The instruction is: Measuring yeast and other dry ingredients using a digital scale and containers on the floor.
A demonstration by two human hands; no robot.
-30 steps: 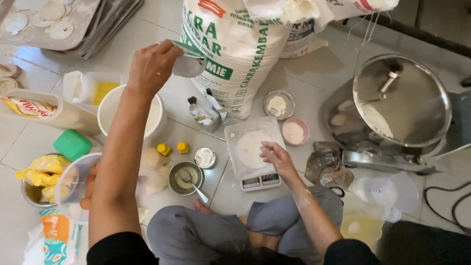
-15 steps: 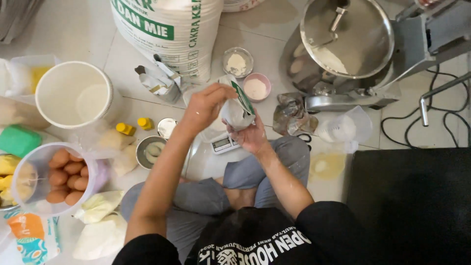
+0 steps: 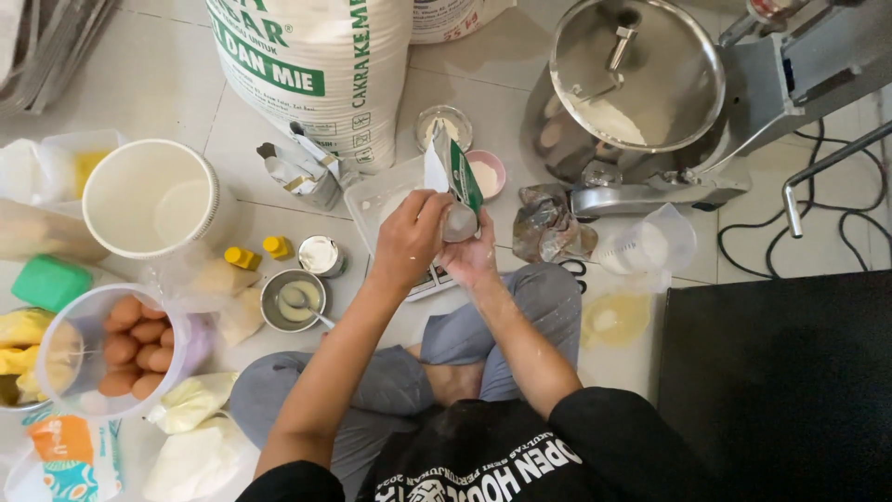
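Head view, looking straight down: you are sitting cross-legged on the tiled floor point(image 3: 149, 84), and both of your hands are meeting just beyond your knees. Your left hand point(image 3: 407, 244) is clenching around the lower body of a small green-and-white carton point(image 3: 452, 178); your right hand point(image 3: 470, 257) is cupping its base from below, fingers wrapped, so both are grasping the one carton. It is sitting between the two hands, neither nearer than the other. Its long axis is running away from you and tilting a little leftward, the opened white top pointing toward the big sack point(image 3: 311, 65).

Directly under and just past the carton, a clear square tray point(image 3: 376, 200) is resting on a small scale point(image 3: 429, 281); the carton's top is hanging above the tray's far-right corner. Whether anything is pouring out, you cannot tell.

Left of your hands: a steel bowl with a spoon point(image 3: 291, 299), a small tin point(image 3: 322, 254), two yellow caps point(image 3: 260, 252), then a tub of eggs point(image 3: 119, 349) and a white bucket point(image 3: 153, 200). Beyond the tray: a pink dish point(image 3: 490, 173) and a round glass dish point(image 3: 444, 124). Far right, the mixer bowl point(image 3: 636, 74) is standing open.

Against half a second ago: both hands were already on the carton, held lower and closer to your lap; now it is lifting further out over the tray, and the view is sliding slightly right.
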